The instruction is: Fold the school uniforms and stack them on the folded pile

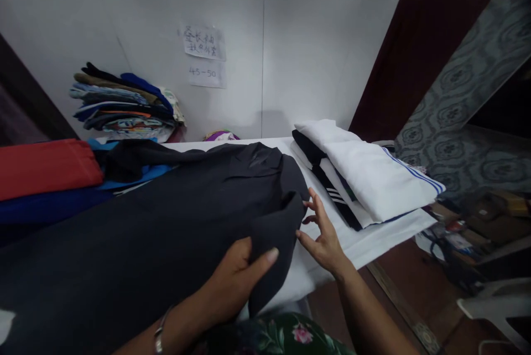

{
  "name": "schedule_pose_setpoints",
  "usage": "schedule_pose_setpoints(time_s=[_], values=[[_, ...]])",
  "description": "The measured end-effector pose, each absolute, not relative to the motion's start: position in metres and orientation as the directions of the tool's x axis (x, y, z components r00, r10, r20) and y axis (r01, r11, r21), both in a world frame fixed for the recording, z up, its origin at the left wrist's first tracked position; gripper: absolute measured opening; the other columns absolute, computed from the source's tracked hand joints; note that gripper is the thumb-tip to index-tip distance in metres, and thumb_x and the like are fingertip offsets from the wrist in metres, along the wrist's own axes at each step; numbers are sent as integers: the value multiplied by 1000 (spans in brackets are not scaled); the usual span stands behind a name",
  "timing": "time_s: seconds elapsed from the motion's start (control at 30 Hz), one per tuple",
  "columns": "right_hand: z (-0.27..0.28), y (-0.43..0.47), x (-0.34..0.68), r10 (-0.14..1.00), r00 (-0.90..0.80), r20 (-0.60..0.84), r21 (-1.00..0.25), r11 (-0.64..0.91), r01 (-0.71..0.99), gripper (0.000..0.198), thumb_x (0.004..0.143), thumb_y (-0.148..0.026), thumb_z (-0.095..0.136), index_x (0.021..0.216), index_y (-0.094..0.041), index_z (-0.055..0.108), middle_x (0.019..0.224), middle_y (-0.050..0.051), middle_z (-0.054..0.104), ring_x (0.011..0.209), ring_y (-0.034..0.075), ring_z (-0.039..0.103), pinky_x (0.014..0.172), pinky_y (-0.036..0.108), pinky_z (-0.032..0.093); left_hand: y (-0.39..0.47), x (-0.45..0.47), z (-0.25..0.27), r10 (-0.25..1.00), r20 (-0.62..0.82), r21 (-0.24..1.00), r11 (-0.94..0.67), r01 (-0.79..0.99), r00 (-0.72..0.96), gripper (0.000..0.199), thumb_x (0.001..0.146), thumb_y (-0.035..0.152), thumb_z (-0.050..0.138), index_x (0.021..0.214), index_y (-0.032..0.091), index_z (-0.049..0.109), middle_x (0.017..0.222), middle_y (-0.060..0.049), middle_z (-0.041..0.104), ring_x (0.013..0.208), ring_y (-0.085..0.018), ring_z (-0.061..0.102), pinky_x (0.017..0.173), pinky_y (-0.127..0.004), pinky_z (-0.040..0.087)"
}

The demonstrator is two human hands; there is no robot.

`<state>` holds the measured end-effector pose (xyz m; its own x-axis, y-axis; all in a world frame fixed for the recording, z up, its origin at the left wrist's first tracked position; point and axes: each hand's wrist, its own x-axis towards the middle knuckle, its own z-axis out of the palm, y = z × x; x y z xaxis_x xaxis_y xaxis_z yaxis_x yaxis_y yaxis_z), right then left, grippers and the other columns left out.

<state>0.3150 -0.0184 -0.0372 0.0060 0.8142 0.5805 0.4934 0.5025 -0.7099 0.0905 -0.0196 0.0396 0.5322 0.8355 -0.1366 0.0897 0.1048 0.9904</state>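
Note:
A dark grey long-sleeved garment [186,211] with a collar lies spread over a white-covered table, its near side reaching toward me. My left hand [232,280], with a bracelet on the wrist, is at the garment's right part. Its thumb lies on top of a raised fold, and the cloth hides its other fingers. My right hand [321,233] is at the garment's right edge. Its fingers are spread and curved, their tips at or just touching the cloth. Nothing shows between them.
Folded clothes, a white one with blue stripes [373,178] on top, are stacked right. A red folded garment [45,170] lies left. Another clothes pile [124,103] stands by the wall, which bears paper notes [204,56]. A white plastic chair [498,305] stands lower right.

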Motion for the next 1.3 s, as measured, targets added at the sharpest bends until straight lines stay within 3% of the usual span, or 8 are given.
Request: schedule_pose_setpoints(time_s=[0.13,0.23,0.37,0.53,0.7,0.9,1.13,1.3], values=[[-23,-12,320,816,-101,569,-696,544,468,43,88,-24,58,130,-31,56,104,6,68,80,17,62,64,29,50,-28,94,36,581,-86,980,-97,173,810,42,87,35,54,125,20,62,110,-5,70,97,-20,63,87,-33,50],[-29,-15,332,827,139,544,-809,473,350,13,89,-27,59,95,-26,70,74,0,61,61,12,56,55,25,45,-29,83,31,504,-124,971,-115,209,855,53,86,36,55,138,25,50,120,-7,66,98,-19,63,87,-33,50],[-40,-27,348,850,410,332,-943,292,159,24,90,-39,56,108,-25,61,73,-2,57,52,10,50,44,22,38,-33,73,21,467,-136,975,-93,201,874,61,85,38,58,143,29,42,129,-9,62,108,-21,61,94,-37,48],[-34,-52,348,979,190,76,-951,13,310,48,85,-50,57,122,-20,59,85,4,61,63,14,55,50,24,44,-32,69,7,544,-156,938,-180,297,824,45,85,36,57,129,28,58,120,-6,67,102,-19,63,88,-31,50],[-7,-81,331,986,-53,155,-902,163,400,67,83,-52,58,143,-29,41,127,8,55,92,20,58,66,27,50,-30,40,-31,824,-85,799,-279,532,560,38,89,41,49,120,26,64,104,-4,71,89,-17,64,82,-30,50],[-10,-76,336,980,-191,-59,-866,45,498,58,80,-37,65,136,-31,52,114,5,67,98,24,62,82,36,52,-41,9,-62,890,-69,590,-327,738,450,31,83,45,56,105,26,70,103,-4,69,92,-19,64,82,-29,50],[-19,-46,415,774,623,115,-906,339,-253,48,68,-31,74,114,-32,63,95,-3,70,80,16,66,76,32,55,-43,32,-58,873,-242,283,-353,892,423,59,70,43,69,125,24,60,123,-11,61,111,-30,56,92,-43,45],[-12,-33,423,690,723,34,-813,440,-382,35,68,-23,68,103,-24,67,91,-2,71,78,14,66,74,29,55,-44,40,-57,871,-282,166,-368,915,402,47,72,32,67,117,20,61,121,-12,60,111,-31,55,91,-44,44]])
